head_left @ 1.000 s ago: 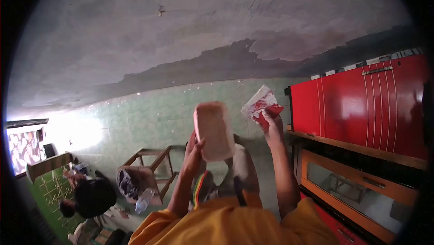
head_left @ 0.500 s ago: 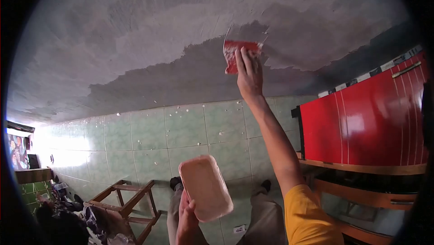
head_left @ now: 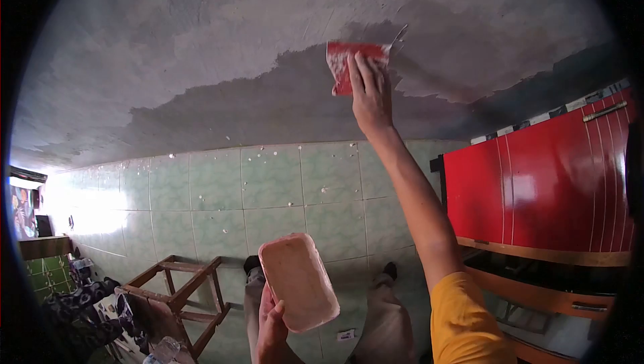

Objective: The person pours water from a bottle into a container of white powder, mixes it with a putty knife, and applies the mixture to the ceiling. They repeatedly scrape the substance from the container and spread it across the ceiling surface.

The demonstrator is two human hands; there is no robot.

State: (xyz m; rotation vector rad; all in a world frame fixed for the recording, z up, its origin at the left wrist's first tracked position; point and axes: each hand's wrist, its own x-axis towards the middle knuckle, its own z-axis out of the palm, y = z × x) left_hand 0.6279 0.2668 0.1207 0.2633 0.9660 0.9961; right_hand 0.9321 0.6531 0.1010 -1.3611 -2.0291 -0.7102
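While the red scraper [head_left: 341, 70] is resting against the grey wall [head_left: 221, 45] at upper centre of the frame, the right hand [head_left: 371, 99] is gripping it, fingers extending over its face. Smoothing a coat near the ragged edge of the darker band is apparently forming the current step; the next move is probably calling for even pressure and a steady blade angle. At lower centre, the left hand [head_left: 274, 317] is holding the shallow tray [head_left: 298, 283] by its side. White specks are dotting the green tiled floor [head_left: 275, 176]; a red cabinet [head_left: 550, 176] is standing at right.
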